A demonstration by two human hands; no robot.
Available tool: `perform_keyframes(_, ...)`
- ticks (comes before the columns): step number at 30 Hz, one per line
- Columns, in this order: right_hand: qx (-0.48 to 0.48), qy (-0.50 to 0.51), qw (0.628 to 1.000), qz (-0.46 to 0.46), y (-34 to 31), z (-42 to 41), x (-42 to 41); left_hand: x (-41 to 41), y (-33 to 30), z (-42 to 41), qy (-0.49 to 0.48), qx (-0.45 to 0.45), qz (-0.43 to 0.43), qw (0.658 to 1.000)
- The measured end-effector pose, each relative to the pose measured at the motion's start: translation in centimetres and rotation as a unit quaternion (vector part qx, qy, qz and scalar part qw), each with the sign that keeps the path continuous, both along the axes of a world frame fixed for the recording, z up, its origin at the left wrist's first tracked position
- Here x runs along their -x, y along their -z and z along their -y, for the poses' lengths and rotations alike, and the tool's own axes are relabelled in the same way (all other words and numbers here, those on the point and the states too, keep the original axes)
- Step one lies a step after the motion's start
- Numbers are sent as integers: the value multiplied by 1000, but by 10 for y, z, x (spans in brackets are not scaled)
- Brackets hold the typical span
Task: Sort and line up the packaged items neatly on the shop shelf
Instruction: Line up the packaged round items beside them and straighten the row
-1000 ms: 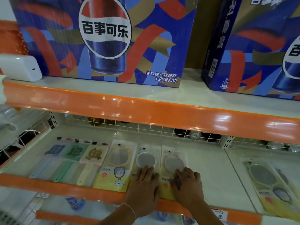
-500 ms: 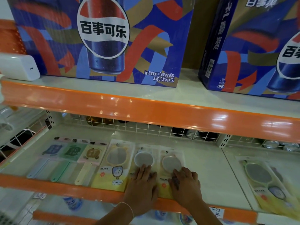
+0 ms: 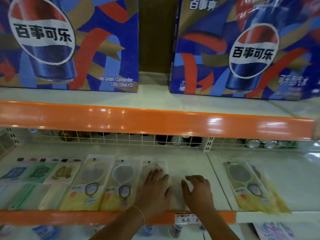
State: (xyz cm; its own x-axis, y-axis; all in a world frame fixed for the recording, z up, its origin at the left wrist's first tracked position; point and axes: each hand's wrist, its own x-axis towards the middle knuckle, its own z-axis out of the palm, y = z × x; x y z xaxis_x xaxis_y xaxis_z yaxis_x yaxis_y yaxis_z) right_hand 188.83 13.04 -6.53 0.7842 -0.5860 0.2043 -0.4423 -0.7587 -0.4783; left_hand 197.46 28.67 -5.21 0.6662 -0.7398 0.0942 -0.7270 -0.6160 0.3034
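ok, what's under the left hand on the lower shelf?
The left hand lies flat on a clear, pinkish mirror packet. Only the packet's top edge shows; the hand covers the rest.

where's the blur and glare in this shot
Head view: white glare streaks on the orange shelf lip; motion blur smears the right hand and the mirror packs at far right; the cola boxes bend with wide-angle distortion.

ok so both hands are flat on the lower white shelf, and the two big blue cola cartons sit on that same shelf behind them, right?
Not quite. The head view shows the left hand and right hand on the lower white shelf, but the two big blue cola cartons stand on the shelf above, behind the glossy orange edge strip.
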Motion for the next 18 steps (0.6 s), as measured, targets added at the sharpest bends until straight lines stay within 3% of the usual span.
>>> perform_keyframes(5, 18, 93, 995, 10, -7, 98, 41, 24, -23, 72, 40, 10, -10, 999)
perform_keyframes(9, 25, 176, 982, -65, -9, 154, 80, 49, -28, 123, 84, 20, -33, 996)
perform_keyframes(12, 4, 225, 964, -141, -10, 174, 102, 70, -30, 150, 112, 25, -46, 992)
perform_keyframes(18, 10, 239, 959, -151, -9, 186, 116, 89, -20, 173, 136, 5, -59, 989)
